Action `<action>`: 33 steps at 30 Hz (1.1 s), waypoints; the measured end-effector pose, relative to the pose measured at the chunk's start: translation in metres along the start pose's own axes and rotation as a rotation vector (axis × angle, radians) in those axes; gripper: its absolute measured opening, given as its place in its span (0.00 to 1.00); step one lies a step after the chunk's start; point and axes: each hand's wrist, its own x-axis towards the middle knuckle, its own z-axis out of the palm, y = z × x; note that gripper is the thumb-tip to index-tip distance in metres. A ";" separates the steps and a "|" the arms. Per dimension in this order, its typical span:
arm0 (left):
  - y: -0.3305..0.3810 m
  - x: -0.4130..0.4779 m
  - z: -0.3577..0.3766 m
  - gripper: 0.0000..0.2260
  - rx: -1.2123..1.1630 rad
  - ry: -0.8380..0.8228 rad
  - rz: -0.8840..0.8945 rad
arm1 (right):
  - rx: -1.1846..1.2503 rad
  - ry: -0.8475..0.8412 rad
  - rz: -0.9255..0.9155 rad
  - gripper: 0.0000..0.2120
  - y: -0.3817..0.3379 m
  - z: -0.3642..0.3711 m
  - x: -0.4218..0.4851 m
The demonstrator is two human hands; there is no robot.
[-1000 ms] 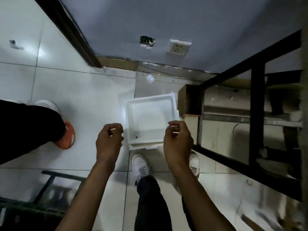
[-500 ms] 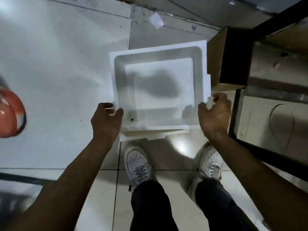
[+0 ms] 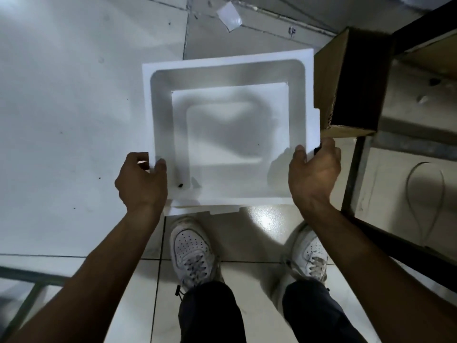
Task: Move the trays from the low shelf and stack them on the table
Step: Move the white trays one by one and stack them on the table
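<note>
Fingers (image 3: 300,154) on foam tray (image 3: 230,65) rim, L hand (image 3: 141,181), R hand (image 3: 312,177)

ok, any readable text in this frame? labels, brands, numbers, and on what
None readable.
Tray: plain white, no print.
Cardboard box: no label on the faces in view.
Floor: a small dark mark by the far tile joint could be writing, too small to read.
Shoes: no logo visible.
</note>
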 end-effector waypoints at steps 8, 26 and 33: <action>0.036 -0.019 -0.071 0.14 -0.168 0.047 -0.030 | 0.227 -0.059 0.183 0.23 -0.039 -0.046 -0.045; 0.150 -0.213 -0.230 0.14 -0.740 0.367 -0.434 | 0.561 -0.115 0.239 0.20 -0.175 -0.262 -0.163; 0.226 -0.284 -0.314 0.16 -0.806 0.499 -0.120 | 0.576 -0.176 0.139 0.15 -0.213 -0.374 -0.186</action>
